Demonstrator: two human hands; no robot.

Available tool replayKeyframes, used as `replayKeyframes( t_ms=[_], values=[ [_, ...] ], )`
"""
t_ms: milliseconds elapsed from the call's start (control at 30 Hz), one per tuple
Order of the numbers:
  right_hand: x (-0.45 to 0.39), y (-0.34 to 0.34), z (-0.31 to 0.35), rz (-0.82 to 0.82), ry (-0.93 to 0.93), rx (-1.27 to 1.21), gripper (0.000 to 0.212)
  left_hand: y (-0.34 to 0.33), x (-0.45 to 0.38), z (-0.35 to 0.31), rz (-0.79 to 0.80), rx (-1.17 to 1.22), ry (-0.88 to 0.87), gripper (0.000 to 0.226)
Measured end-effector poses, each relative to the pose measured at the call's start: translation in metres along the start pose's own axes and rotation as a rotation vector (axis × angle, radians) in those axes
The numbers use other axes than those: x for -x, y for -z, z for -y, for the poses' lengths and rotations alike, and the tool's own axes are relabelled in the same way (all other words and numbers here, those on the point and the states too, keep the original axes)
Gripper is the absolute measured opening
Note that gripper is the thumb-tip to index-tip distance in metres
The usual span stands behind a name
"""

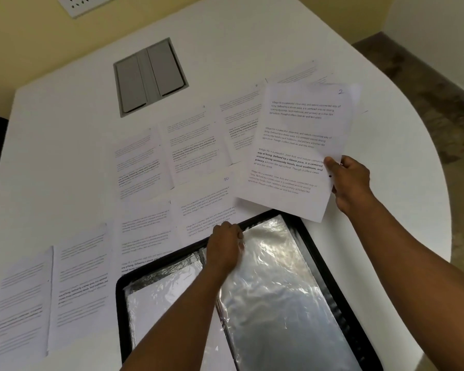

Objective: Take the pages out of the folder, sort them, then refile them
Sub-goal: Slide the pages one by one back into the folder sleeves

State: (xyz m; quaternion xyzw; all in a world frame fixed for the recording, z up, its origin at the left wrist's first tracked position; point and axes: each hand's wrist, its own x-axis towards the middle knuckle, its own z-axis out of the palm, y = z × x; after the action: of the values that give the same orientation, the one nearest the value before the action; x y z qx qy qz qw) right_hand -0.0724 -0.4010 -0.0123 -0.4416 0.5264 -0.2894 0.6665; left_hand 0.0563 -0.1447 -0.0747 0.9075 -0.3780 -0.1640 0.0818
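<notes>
A black folder (332, 271) lies open at the table's near edge, showing shiny clear plastic sleeves (273, 285). My left hand (224, 246) pinches the top edge of the right-hand sleeve. My right hand (350, 183) grips the right edge of a printed page (292, 153) marked "2" and holds it lifted above the table, just beyond the folder. Several other printed pages (190, 145) lie spread flat on the table; one near the folder (206, 204) bears the number "10".
The white table (65, 145) has a curved right edge, with brown floor (439, 84) beyond. A grey cable hatch (150, 76) is set into the tabletop farther back. More pages (51, 290) lie to the left of the folder.
</notes>
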Motion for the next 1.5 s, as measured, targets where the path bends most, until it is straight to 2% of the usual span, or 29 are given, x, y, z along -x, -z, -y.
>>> replayKeyframes(
  t_ms=[33,333,467,700,833,933,1033,1133,1167,1300,1500],
  values=[
    [0.001,-0.001,0.0,0.002,-0.002,-0.004,0.007,0.003,-0.003,0.001,0.019,0.002,-0.008,0.005],
    [0.004,-0.003,-0.003,-0.001,-0.006,-0.012,0.007,0.018,0.003,0.008,0.033,0.146,0.024,0.014],
    [0.007,-0.005,-0.002,0.0,-0.003,-0.029,0.006,0.027,0.009,0.012,0.037,0.146,0.0,0.006],
    [0.01,-0.01,-0.001,0.013,0.015,-0.025,0.006,0.031,0.013,0.017,0.092,0.185,-0.021,0.014],
    [0.011,-0.012,-0.001,0.017,0.025,-0.027,0.006,0.035,0.013,0.014,0.093,0.394,0.023,0.003],
    [0.011,-0.013,-0.001,0.015,0.026,-0.027,0.006,0.04,0.012,0.01,0.192,0.417,0.043,0.021],
    [0.01,-0.014,-0.001,0.02,0.024,-0.044,0.005,0.042,0.01,0.009,0.215,0.448,0.046,0.026],
    [0.008,-0.016,0.0,0.012,0.01,-0.086,0.004,0.044,0.01,0.012,0.27,0.524,0.083,0.046],
    [0.007,-0.017,0.0,0.011,0.003,-0.102,0.004,0.045,0.01,0.013,0.289,0.541,0.089,0.046],
    [0.007,-0.033,0.001,0.051,-0.04,-0.151,0.005,0.049,0.011,0.017,0.257,0.531,0.081,0.011],
    [0.014,-0.081,0.001,0.136,-0.013,-0.125,0.012,0.062,0.016,0.019,0.266,0.535,0.043,0.016]
  ],
)
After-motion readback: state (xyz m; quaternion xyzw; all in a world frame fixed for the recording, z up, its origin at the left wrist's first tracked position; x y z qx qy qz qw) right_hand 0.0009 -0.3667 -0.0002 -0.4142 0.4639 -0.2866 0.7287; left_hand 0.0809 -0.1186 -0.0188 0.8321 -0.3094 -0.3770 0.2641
